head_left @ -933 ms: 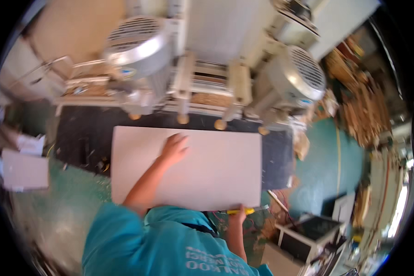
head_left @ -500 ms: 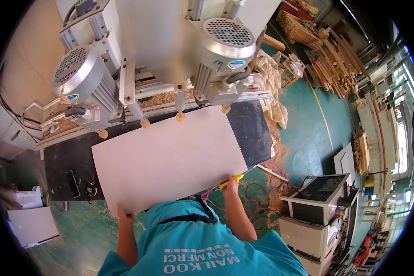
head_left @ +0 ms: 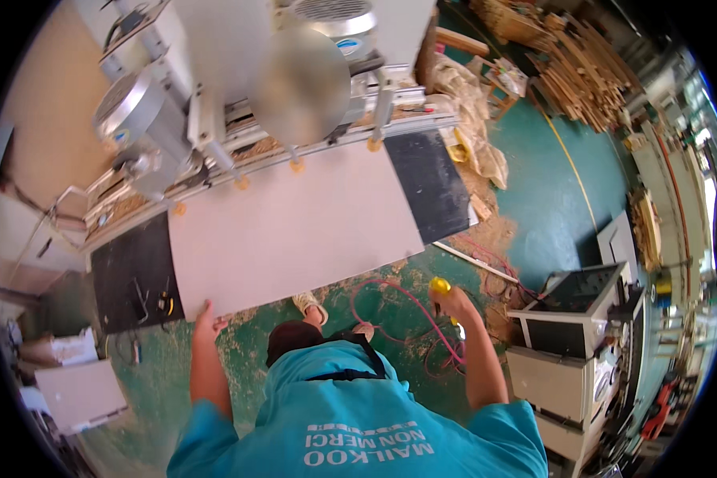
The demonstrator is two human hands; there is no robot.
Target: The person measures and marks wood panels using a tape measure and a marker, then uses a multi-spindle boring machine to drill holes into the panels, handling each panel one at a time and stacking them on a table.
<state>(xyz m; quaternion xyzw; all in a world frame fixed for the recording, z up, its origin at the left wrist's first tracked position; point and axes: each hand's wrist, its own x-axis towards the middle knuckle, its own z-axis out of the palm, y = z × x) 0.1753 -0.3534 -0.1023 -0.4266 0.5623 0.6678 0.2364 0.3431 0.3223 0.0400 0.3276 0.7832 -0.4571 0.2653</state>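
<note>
A large pale board [head_left: 295, 227] lies on the black machine table, its far edge under a row of round wooden-coloured pads. My left hand [head_left: 205, 323] is at the board's near left corner, a finger on top and the others curled at the edge. My right hand [head_left: 454, 305] is off the board, in the air to its right, closed round a yellow air blow gun [head_left: 439, 284]. A pink hose [head_left: 410, 301] loops over the floor and runs up toward that hand.
Two grey motors [head_left: 131, 111] and a rail stand over the board's far side. A phone [head_left: 139, 303] and a yellow tape measure [head_left: 165, 303] lie on the table left of the board. A control cabinet [head_left: 573, 307] stands at right. Sawdust and timber [head_left: 585, 76] lie beyond.
My right hand has left the board's near right corner and moved right with the air blow gun. My left hand stays at the left corner. A blurred round shape now covers part of the right motor.
</note>
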